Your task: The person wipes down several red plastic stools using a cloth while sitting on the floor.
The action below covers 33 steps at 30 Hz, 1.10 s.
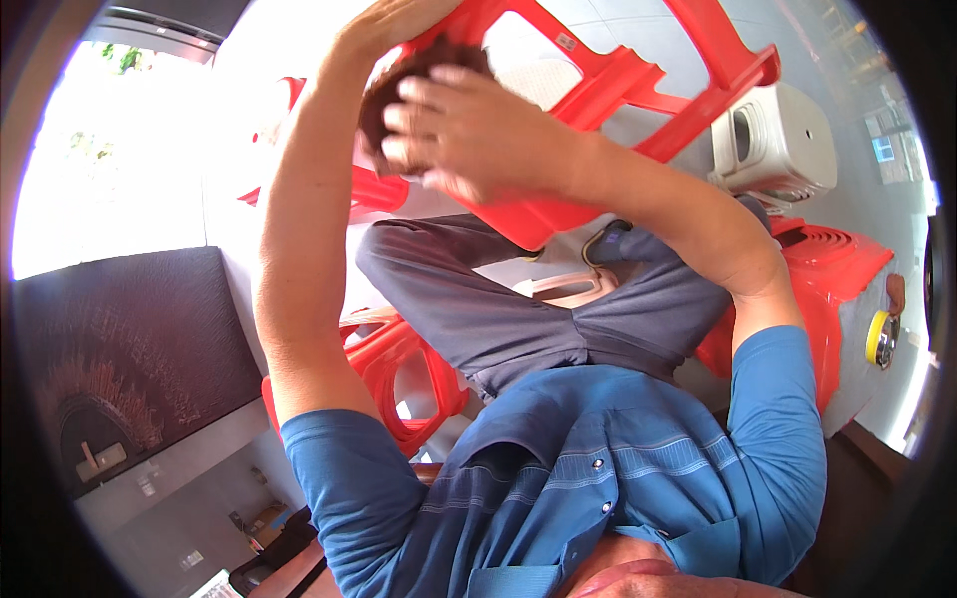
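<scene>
A red plastic stool (591, 97) is tilted in front of me, above my knees, with its legs pointing up and away. My right hand (471, 134) is slightly blurred and presses a crumpled dark brown cloth (385, 112) against the stool's left side. Its fingers are spread over the cloth. At the top edge my left hand (400, 22) holds the stool's far left part. The fingers of that hand are cut off or hidden.
A white plastic stool (800, 142) lies on its side at the far right. More red stools stand at my right (819, 299) and left (411, 374). A low pale stool (579, 290) is between my legs. A yellow-rimmed round object (881, 340) sits at the right.
</scene>
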Available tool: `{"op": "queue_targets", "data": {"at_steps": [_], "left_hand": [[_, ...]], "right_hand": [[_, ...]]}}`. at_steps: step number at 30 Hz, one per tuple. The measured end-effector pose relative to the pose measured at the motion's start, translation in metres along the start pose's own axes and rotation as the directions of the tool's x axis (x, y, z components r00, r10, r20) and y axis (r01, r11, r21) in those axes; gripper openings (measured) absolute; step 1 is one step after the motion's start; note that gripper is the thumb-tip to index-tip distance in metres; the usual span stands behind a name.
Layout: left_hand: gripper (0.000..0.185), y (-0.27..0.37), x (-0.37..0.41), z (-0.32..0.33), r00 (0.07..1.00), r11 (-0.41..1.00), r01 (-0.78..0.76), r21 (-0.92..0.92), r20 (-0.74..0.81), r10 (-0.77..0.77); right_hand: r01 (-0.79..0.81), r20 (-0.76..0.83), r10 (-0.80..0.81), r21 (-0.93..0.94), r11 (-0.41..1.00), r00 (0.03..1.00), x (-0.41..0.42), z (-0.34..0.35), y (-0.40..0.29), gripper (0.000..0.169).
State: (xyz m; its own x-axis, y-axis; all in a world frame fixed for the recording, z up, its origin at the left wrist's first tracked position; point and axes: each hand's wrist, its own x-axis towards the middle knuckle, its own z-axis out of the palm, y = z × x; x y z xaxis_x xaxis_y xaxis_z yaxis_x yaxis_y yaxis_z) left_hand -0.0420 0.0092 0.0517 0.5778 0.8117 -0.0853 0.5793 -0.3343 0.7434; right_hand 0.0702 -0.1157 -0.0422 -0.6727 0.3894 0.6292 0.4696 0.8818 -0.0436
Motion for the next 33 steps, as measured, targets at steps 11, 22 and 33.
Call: {"op": "queue_targets", "data": {"at_steps": [11,22,33], "left_hand": [[0.092,-0.057,0.035,0.003,0.976,0.994,-0.029,0.108,-0.212,0.052],[0.072,-0.074,0.047,0.001,0.961,0.954,-0.083,0.290,-0.231,0.154],[0.053,-0.045,-0.040,0.113,0.957,0.919,-0.113,0.377,-0.208,0.203]], "right_hand": [[-0.015,0.091,0.022,-0.081,0.997,0.996,-0.197,-0.031,-0.014,0.011],[-0.230,0.007,0.231,-0.078,0.970,0.973,-0.105,-0.024,-0.003,0.038],[-0.274,-0.324,0.226,-0.113,0.955,0.919,-0.104,-0.023,0.024,0.017]]}}
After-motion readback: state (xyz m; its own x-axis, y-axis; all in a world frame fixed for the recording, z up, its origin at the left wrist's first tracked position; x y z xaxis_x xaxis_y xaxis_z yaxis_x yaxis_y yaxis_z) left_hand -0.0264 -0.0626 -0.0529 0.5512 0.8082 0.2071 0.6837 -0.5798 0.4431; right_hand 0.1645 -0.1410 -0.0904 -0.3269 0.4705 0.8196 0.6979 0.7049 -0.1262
